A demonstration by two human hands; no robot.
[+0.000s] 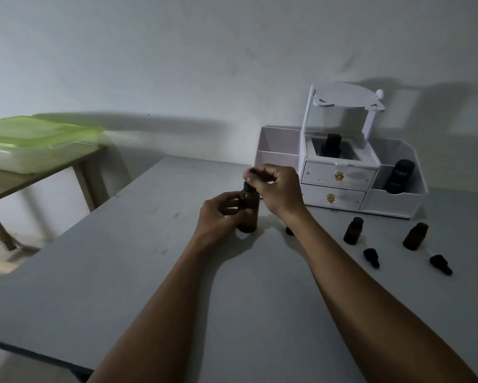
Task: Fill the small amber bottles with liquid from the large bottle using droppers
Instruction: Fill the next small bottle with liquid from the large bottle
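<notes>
Two hands work the large bottle (pixel 248 214) at bench (pixel 121 272) centre: the left hand (pixel 218 214) wraps its body, likely to steady it, while the right hand (pixel 273 186) pinches the dropper top (pixel 246 186) at its neck. Small bottles (pixel 353 230) and loose droppers (pixel 371 257) wait open at three o'clock. No label is legible.

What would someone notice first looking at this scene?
Two hands meet mid-table: the left hand steadies the large amber bottle while the right hand pinches its dropper top. To the right stand two small amber bottles with loose droppers, before a white organizer.
</notes>
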